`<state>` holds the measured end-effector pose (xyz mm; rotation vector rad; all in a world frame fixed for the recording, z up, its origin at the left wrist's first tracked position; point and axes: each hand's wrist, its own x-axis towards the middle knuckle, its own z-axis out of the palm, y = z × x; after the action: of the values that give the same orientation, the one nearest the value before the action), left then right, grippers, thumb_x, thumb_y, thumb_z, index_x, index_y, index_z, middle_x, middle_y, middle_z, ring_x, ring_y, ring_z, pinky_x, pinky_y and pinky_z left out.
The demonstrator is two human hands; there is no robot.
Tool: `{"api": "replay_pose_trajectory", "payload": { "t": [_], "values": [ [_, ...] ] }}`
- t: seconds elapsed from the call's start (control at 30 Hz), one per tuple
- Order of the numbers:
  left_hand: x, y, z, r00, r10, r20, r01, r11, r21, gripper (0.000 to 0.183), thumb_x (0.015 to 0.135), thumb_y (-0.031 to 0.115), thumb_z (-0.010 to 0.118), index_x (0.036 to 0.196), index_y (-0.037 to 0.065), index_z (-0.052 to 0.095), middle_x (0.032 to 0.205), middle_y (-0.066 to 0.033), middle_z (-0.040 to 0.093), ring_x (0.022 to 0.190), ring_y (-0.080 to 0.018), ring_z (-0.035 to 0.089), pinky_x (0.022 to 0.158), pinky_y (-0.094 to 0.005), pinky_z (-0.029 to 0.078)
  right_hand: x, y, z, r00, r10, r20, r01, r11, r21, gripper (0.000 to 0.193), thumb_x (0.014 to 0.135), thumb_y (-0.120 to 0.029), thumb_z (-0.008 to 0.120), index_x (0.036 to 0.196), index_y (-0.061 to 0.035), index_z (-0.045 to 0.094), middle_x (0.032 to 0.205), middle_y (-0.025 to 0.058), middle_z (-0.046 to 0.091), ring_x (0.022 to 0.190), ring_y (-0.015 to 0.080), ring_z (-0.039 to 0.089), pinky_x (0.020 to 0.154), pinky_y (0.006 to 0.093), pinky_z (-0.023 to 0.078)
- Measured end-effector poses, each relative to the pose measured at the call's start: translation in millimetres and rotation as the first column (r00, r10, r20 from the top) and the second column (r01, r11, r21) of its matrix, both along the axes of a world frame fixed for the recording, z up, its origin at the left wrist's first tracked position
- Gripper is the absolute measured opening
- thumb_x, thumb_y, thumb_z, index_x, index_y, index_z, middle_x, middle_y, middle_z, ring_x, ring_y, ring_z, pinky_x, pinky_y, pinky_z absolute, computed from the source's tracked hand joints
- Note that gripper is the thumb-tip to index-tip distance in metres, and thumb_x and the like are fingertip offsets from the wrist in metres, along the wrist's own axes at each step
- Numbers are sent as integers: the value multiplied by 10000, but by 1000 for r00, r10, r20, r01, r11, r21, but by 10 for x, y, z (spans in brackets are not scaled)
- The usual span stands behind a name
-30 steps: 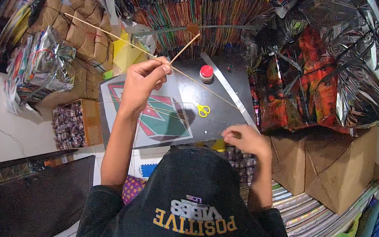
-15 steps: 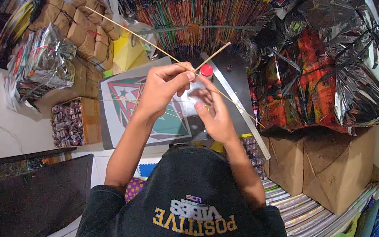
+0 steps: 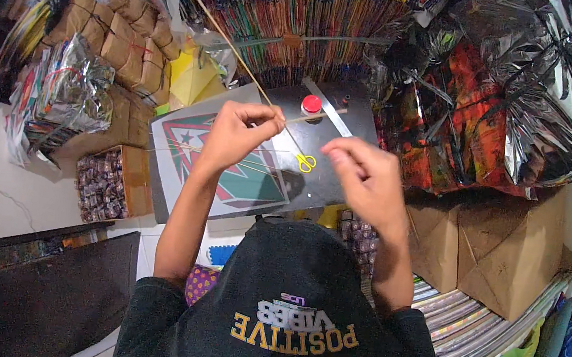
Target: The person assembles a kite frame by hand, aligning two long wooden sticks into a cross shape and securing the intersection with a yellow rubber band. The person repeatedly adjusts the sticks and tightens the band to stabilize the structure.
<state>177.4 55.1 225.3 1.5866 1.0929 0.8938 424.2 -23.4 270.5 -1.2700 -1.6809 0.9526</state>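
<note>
- The left hand [image 3: 243,134] pinched 2 thin, tan wooden sticks [image 3: 237,53].
- The sticks met at its fingertips, extending beyond the grip.
- The right hand [image 3: 366,178] hung apart, fingers curled; I couldn't tell its hold.

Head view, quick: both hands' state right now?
Left hand: closed, holding thin sticks.
Right hand: fingers curled; can't tell whether they're closed on anything.

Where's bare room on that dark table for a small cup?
Bare: between the red-lidded jar and the long stick in the left hand; between the yellow scissors and right hand. Leftward it's crowded: thin sticks over a patterned sheet.
</note>
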Motion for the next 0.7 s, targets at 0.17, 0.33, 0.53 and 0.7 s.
{"api": "replay_pose_trajectory", "payload": {
  "t": [0.17,0.33,0.53,0.7],
  "values": [
    [-94,-45,75,976,-218,3,217,970,-108,148,856,89,699,871,-53,739,820,-18,695,755,-52,582,659,-236,471,378,191,196,983,-181,-17,182,979,93,126,950,-97,641,998,-18,726,736,-31,622,602,16,428,515,221,331],
    [-139,-87,158,962,-213,171,231,968,-99,132,849,71,707,864,-58,730,813,-15,680,703,-58,563,616,-238,458,674,352,-93,980,-192,59,188,979,79,137,958,-97,624,977,-5,723,750,-47,629,638,22,442,556,226,351],
    [-206,-81,161,895,59,443,20,985,-173,125,867,92,698,841,-30,706,781,-39,636,621,-67,525,544,-218,399,868,277,-1089,994,107,19,-100,971,-218,198,973,-164,638,999,6,737,938,35,743,890,83,626,810,277,499],
    [-128,-47,185,839,112,533,-21,984,-174,144,870,91,701,842,-50,703,823,-72,631,633,-86,535,528,-223,401,789,56,-1592,970,240,-33,-230,872,-433,223,961,-203,659,1050,-22,753,1050,92,750,1000,156,664,908,321,498]
  ]
}}
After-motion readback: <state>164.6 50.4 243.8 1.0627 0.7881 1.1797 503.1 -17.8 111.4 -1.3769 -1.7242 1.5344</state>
